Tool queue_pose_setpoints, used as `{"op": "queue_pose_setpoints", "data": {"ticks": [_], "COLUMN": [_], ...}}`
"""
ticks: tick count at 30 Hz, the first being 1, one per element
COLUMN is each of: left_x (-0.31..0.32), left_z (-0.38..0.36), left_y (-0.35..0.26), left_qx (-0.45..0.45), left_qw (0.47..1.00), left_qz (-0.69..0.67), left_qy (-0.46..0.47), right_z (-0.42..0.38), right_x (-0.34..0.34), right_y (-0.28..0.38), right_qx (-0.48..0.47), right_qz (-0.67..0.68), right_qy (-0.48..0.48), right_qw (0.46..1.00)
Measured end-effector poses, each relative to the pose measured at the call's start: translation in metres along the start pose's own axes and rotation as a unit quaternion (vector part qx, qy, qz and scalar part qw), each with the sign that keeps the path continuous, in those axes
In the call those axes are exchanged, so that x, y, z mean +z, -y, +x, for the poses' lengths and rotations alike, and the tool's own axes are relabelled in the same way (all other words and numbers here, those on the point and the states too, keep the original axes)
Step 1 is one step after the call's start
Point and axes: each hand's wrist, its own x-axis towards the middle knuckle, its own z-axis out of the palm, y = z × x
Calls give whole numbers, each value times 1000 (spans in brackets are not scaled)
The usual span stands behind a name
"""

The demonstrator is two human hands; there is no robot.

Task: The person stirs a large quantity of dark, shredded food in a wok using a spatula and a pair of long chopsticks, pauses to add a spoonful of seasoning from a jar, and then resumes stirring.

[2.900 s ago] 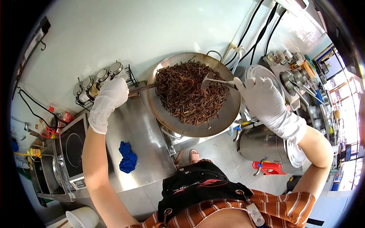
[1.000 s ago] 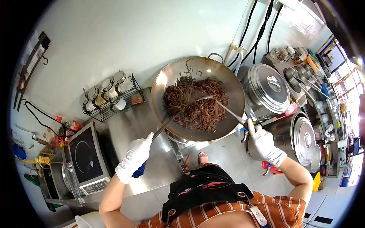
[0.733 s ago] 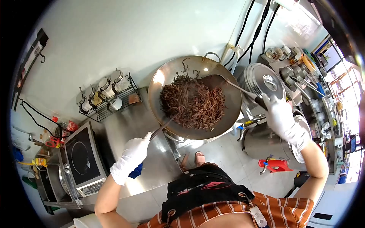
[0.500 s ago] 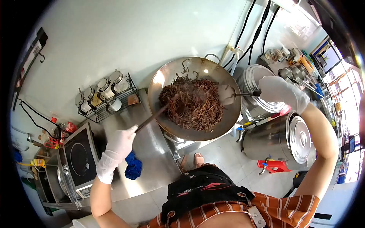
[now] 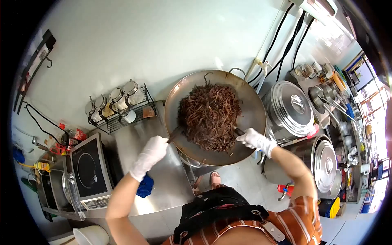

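A wide metal wok (image 5: 253,104) holds a heap of dark brown shredded strips (image 5: 210,114). My left hand (image 5: 151,155), in a white glove, is closed around a dark stick-like handle (image 5: 175,134) at the wok's left side. The far end of that tool is buried in the strips, so its kind is hidden. Over the wok's lower right rim, my gloved right hand (image 5: 256,141) is wrapped round the dark handle of a wok spatula (image 5: 238,131). Its blade is out of sight under the heap.
Lidded steel pots (image 5: 294,106) stand right of the wok, with a tall lidded barrel (image 5: 281,169) nearer me. On the left are a wire rack of jars (image 5: 118,110), an induction cooker (image 5: 87,167) and a blue cloth (image 5: 145,186) on the steel counter (image 5: 134,143).
My right hand has come down and left, bringing the spatula from the wok's right side into the heap. My left hand has moved right, closer to the wok, its tool deeper in the strips.
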Motion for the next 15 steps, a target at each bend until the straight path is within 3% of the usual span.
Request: {"op": "queue_pose_setpoints", "data": {"ticks": [2, 4, 7, 8, 9, 10, 11, 15], "left_x": [28, 61, 55, 53, 49, 44, 40, 38], "left_z": [5, 7, -2, -6, -8, -9, -12, -16], "left_y": [-8, -3, -36, -43, -50, -58, -66, -71], "left_qx": [-125, -107, -170, -196, -220, -220, -225, -227], "left_qw": [969, 975, 956, 927, 890, 890, 879, 842], "left_qz": [-214, -182, -234, -317, -396, -396, -418, -488], "left_qy": [9, -70, -47, -47, -49, -49, -42, -40], "right_z": [-11, -4, -35, -37, -38, -40, -52, -71], "right_x": [22, 30, 26, 28, 29, 28, 27, 27], "right_y": [13, 3, 18, 16, 15, 17, 28, 37], "right_qx": [-64, -102, -110, -106, -145, -184, -163, -196], "right_qz": [-21, 37, 28, 30, -22, -75, -156, -235], "right_qy": [-52, -85, -79, -77, -112, -146, -160, -212], "right_qw": [996, 990, 990, 991, 983, 969, 961, 928]}}
